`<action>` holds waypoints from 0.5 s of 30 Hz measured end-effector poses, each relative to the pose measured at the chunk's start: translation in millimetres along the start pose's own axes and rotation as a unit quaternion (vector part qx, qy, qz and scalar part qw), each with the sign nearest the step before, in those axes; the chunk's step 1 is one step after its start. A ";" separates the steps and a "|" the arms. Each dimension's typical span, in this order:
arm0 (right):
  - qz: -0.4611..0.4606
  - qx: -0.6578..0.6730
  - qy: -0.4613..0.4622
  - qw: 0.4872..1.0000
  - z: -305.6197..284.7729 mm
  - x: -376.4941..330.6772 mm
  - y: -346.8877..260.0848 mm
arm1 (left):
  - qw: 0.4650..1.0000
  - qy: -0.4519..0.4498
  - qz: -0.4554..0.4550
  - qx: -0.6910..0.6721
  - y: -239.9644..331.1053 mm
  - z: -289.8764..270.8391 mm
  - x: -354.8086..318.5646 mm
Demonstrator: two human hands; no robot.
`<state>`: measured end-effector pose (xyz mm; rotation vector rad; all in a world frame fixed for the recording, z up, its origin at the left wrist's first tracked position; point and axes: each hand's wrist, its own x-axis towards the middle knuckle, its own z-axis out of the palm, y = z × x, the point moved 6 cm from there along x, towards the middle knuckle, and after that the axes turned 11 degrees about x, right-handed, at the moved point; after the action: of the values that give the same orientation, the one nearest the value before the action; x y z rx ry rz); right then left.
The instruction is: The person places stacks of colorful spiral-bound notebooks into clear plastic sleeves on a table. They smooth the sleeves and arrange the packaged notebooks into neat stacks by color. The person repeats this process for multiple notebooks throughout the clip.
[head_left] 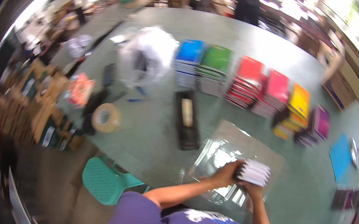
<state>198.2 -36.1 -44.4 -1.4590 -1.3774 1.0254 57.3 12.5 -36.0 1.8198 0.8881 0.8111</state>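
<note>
My left hand (226, 174) and my right hand (252, 189) are closed on a small stack of notebooks (256, 173), whose white page edges and dark covers show. The left grips its left side, the right its near side. Under them lie clear plastic sleeves (228, 144), shiny and flat on the table. Beyond stand stacks of small notebooks in a slanting row: blue (190, 50), green (216, 58), red (248, 71), pink (275, 87), yellow (299, 101) and purple (321, 123). The picture is blurred.
A long black tray (183, 131) holding a pale strip lies left of the sleeves. Farther left are a tape roll (116, 119) and a filled clear plastic bag (160, 47). A green stool (100, 182) stands by the green table (148, 147). A blue sheet (340, 159) lies right.
</note>
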 end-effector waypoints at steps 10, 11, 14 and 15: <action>-0.136 0.016 0.043 0.990 1.3 -5.4 20.2 | 0.997 -0.037 -0.030 0.058 -10.6 -1.1 -7.5; -0.170 -0.056 0.032 0.983 0.0 -4.9 19.5 | 0.997 -0.039 -0.036 0.060 -10.5 0.2 -8.5; 0.019 0.108 0.029 0.993 1.9 1.8 14.7 | 0.981 -0.089 -0.120 0.127 -3.5 -7.7 1.0; 0.073 0.168 0.039 0.982 0.2 5.4 9.2 | 0.978 -0.133 -0.106 0.121 10.6 -13.2 9.7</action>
<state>201.0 -30.9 -53.3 -1.3431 -0.9957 1.2147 54.0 23.2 -20.1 1.9455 1.0158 0.3274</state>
